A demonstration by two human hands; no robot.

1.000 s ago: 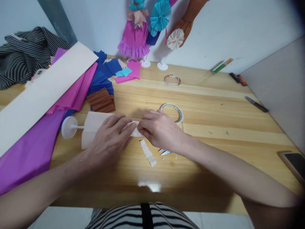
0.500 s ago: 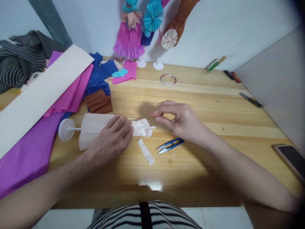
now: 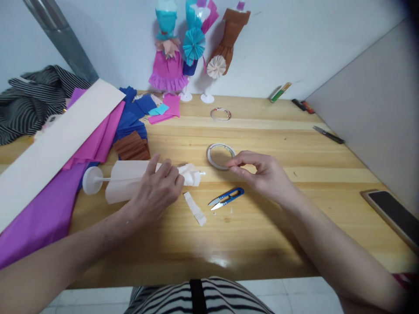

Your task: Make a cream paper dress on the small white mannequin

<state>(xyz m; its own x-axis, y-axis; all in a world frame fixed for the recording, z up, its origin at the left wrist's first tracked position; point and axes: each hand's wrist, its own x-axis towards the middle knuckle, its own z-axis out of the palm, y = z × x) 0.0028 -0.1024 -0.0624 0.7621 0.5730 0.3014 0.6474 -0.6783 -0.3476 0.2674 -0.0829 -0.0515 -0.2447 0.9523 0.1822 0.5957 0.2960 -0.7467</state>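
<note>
My left hand (image 3: 159, 183) lies over a small dress form wrapped in pale crepe paper (image 3: 126, 170), fingers curled round it. The form rests on its side, its round white base (image 3: 92, 180) to the left. Crumpled pale paper (image 3: 190, 175) covers its upper end, and a white tip sticks out beyond. My right hand (image 3: 262, 172) is closed, thumb and finger pinching the edge of a roll of thin double-sided tape (image 3: 212, 163) above the table. Below it lie blue-handled thread snips (image 3: 225, 198) and a short pale paper strip (image 3: 194, 208).
Another tape roll (image 3: 221, 114) lies farther back. Dressed small mannequins (image 3: 167, 65) stand by the wall. Folded brown paper (image 3: 132, 146), blue and pink sheets and a long white strip (image 3: 62, 146) fill the left. A knife (image 3: 329, 134) and a phone (image 3: 393, 213) lie right.
The tape roll now shows clearly in my right hand, which has moved slightly right relative to the snips. My left fingers are more bent over the dress form. The view has shifted.
</note>
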